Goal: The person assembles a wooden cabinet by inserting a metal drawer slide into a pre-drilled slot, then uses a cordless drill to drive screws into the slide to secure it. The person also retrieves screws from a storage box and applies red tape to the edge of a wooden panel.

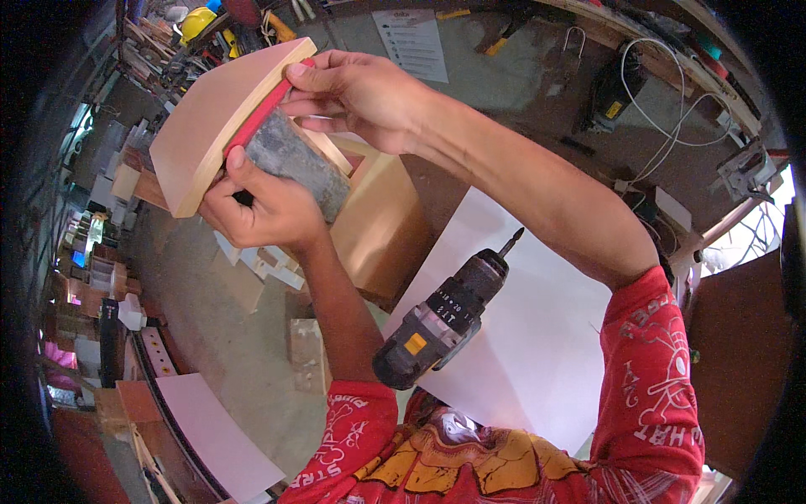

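A pale, angular wooden panel (231,109) is held up at the upper left, its light edge facing me. A thin red strip (260,116) runs along that edge. My left hand (269,202) is closed on the near end of the strip and panel, thumb on top. At the far end my right hand (361,97) pinches the strip and panel between thumb and fingers. Just behind the hands is a grey, mottled slab (294,155). A black cordless drill (441,311) with a bit fitted lies on a white sheet (520,328), touched by neither hand.
A tan wooden box (382,223) stands beyond my left forearm. White cable (672,126) loops at the upper right near a dark tool (617,92). A printed sheet (409,42) lies at the back. Clutter with a yellow helmet (197,25) fills the far left.
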`<action>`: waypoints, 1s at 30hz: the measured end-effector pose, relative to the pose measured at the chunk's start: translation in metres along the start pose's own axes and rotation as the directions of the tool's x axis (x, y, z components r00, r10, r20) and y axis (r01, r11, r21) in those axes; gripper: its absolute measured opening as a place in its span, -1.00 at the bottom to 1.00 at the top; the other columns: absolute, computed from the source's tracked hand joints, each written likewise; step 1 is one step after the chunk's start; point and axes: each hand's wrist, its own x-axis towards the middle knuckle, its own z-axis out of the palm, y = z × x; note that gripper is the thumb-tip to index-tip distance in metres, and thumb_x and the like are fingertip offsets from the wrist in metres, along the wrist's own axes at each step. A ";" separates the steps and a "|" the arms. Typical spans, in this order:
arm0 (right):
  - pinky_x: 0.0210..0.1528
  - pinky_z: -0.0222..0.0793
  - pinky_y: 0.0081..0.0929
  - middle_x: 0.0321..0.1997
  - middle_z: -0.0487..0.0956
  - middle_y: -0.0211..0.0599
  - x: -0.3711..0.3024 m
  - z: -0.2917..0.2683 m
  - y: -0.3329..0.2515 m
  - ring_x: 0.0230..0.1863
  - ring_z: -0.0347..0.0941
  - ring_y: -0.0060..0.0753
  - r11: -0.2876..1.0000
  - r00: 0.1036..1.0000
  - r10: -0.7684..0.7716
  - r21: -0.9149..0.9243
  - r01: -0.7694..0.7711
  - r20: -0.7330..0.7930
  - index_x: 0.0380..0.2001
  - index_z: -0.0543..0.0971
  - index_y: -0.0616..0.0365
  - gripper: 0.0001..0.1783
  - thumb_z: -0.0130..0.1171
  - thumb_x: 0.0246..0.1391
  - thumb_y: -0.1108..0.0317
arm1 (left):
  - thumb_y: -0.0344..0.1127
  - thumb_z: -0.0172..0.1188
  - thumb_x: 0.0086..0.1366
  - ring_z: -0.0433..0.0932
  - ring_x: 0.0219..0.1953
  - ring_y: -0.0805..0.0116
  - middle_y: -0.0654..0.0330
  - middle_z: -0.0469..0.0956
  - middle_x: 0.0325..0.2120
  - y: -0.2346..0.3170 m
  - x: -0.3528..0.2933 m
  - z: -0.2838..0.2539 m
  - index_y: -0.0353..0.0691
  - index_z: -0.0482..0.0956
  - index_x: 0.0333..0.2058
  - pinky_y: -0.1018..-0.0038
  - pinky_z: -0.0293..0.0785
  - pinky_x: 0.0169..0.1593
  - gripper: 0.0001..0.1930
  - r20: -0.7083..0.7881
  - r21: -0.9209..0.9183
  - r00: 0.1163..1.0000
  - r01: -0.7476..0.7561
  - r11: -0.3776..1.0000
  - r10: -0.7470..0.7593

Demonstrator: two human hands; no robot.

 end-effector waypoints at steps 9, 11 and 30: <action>0.24 0.62 -0.28 0.02 0.69 0.00 0.006 -0.002 -0.008 0.00 0.71 -0.14 0.995 0.999 -0.041 0.091 0.039 0.015 0.01 0.60 0.40 -0.68 0.23 0.38 0.32 | -0.15 0.48 0.33 0.48 -0.38 0.09 0.02 0.54 -0.51 0.002 -0.004 -0.003 -0.34 0.51 -0.52 0.17 0.43 -0.21 -0.57 0.042 0.003 0.990 0.132 0.991 -0.132; 0.28 0.60 -0.23 0.06 0.67 0.07 0.005 0.002 -0.009 0.06 0.69 -0.05 0.995 1.000 -0.020 0.098 0.019 0.009 0.02 0.59 0.43 -0.68 0.18 0.41 0.34 | -0.24 0.52 0.29 0.53 -0.27 0.02 0.00 0.61 -0.39 -0.001 -0.001 -0.007 -0.34 0.57 -0.46 0.14 0.47 -0.13 -0.66 0.099 -0.047 0.985 0.149 0.988 -0.144; 0.47 0.48 -0.11 0.19 0.53 0.12 0.002 -0.033 -0.006 0.26 0.53 -0.03 0.951 0.982 -0.154 0.254 0.177 -0.109 0.01 0.44 0.41 -0.78 -0.08 0.53 0.43 | -0.25 0.42 0.36 0.53 -0.19 0.07 0.19 0.73 -0.32 -0.001 0.007 -0.027 -0.16 0.62 -0.44 0.12 0.25 0.01 -0.77 0.193 0.142 0.981 -0.048 0.989 0.020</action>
